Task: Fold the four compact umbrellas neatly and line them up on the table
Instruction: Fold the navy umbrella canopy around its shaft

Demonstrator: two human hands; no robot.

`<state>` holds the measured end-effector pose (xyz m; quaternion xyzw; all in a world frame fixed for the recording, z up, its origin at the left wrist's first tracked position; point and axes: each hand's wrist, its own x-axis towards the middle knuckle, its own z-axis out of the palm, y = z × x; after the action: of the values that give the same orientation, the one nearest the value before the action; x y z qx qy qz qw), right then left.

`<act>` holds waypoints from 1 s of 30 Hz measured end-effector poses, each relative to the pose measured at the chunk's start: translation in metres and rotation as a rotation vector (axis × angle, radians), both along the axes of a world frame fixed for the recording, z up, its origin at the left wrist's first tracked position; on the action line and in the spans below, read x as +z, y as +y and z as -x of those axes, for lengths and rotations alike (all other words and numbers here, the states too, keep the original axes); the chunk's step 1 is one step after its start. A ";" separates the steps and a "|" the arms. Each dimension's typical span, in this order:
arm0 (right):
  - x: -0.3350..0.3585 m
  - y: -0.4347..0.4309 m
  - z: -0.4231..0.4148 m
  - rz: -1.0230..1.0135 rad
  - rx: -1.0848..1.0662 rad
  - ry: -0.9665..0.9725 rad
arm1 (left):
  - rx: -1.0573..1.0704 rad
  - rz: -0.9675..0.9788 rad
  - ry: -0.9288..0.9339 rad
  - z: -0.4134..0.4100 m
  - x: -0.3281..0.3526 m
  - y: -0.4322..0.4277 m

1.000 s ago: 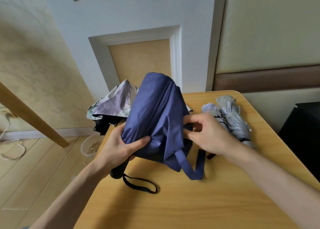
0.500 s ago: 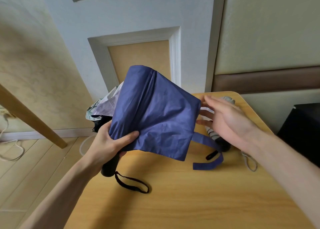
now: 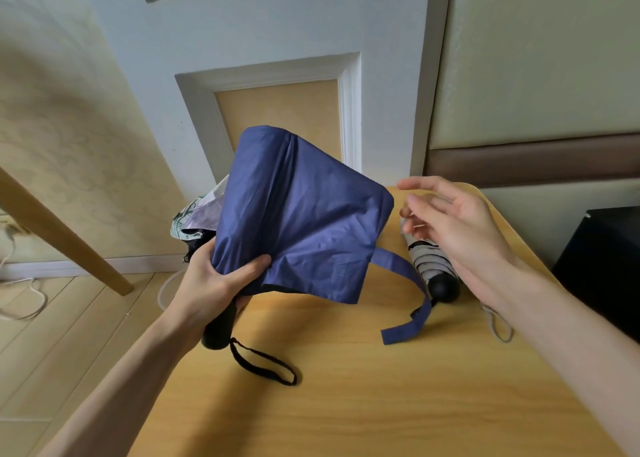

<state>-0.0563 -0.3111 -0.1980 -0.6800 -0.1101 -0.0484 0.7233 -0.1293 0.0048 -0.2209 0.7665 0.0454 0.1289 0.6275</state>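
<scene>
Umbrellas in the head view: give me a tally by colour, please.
Blue umbrella, gripped by the left hand: 1
Pale patterned umbrella, behind the blue one: 1
Grey umbrella, lying folded: 1
Total: 3 in view; no fourth shows.

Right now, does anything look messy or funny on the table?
The blue umbrella that the left hand grips is not rolled up: its cloth flares loose and its strap dangles unfastened. Behind it, a patterned umbrella lies crumpled at the table's far left. The grey umbrella looks neatly wrapped.
</scene>
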 end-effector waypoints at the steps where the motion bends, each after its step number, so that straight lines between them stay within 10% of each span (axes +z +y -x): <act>1: 0.002 0.000 0.001 -0.031 0.038 0.033 | 0.003 0.010 0.002 0.000 0.000 0.000; 30: -0.003 0.025 0.018 0.189 0.060 0.161 | 0.113 0.060 -0.007 -0.004 -0.016 -0.019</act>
<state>-0.0745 -0.2866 -0.2013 -0.7434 -0.0761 0.0386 0.6634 -0.1258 -0.0144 -0.2373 0.7431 0.0902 0.1651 0.6422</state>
